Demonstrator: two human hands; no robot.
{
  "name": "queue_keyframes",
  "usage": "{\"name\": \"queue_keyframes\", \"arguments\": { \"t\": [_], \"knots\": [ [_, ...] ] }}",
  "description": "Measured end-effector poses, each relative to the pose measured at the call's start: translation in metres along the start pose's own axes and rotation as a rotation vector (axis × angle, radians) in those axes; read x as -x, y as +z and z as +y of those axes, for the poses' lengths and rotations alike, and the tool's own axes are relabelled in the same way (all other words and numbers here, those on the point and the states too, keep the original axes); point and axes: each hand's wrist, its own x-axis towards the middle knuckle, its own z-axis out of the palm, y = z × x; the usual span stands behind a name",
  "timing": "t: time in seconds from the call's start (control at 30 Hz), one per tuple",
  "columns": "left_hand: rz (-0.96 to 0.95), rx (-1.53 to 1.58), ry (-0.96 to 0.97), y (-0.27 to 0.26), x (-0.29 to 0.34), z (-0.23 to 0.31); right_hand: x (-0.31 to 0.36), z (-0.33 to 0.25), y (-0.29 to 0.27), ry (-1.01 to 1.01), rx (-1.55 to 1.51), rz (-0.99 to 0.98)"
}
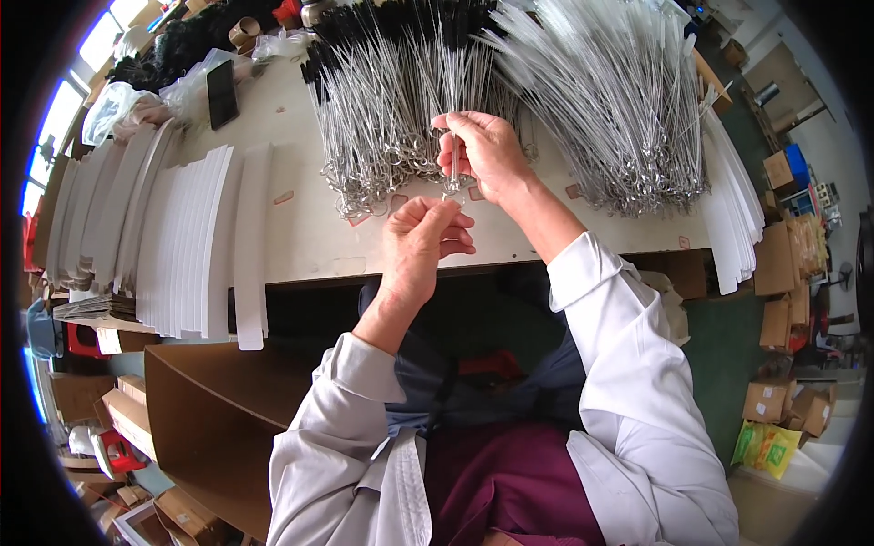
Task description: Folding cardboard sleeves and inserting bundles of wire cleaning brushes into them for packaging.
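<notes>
At your far left, stacks of white card strips (182,246) lie fanned across the table (309,227), their ends hanging over its near edge. Behind them sit clear plastic bags (137,100) and a dark phone (221,93), propped against the bags.

Your left hand (421,246) hovers over the table's near edge, just left of centre. Its thumb and forefinger are pressed together at the tips, as if pinching something thin; what lies between them is too small to tell. The other fingers curl loosely beneath.

Just above and right of it, your right hand (487,155) is closed in a pinch on a wire brush (452,136), held upright by its twisted stem. The looped end of the stem hangs just below your fingers, close to your left fingertips but apart from them. The brush's upper part runs up into the pile behind and is lost among the others.

That pile of black-bristled brushes (391,100) covers the table's middle, loops toward you. To its right lies a second, larger pile of white-bristled brushes (619,100), fanned the same way. More white strips (733,209) are stacked at the table's right edge. Beyond it, cardboard boxes (787,264) stand on the floor.
</notes>
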Motion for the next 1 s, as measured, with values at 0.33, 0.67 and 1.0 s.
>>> {"name": "queue_keyframes", "arguments": {
  "t": [0.33, 0.67, 1.0],
  "knots": [
    [-0.116, -0.259, -0.018, 0.020, 0.024, -0.007, 0.010, -0.034, 0.000, 0.072, -0.192, -0.017],
    [-0.187, -0.869, 0.252, 0.026, 0.001, 0.030, 0.028, -0.084, -0.068, -0.114, 0.733, -0.053],
    [-0.356, -1.143, 0.624, 0.077, -0.104, 0.022, 0.064, -0.096, -0.086, 0.204, 0.135, -0.234]
  ]
}}
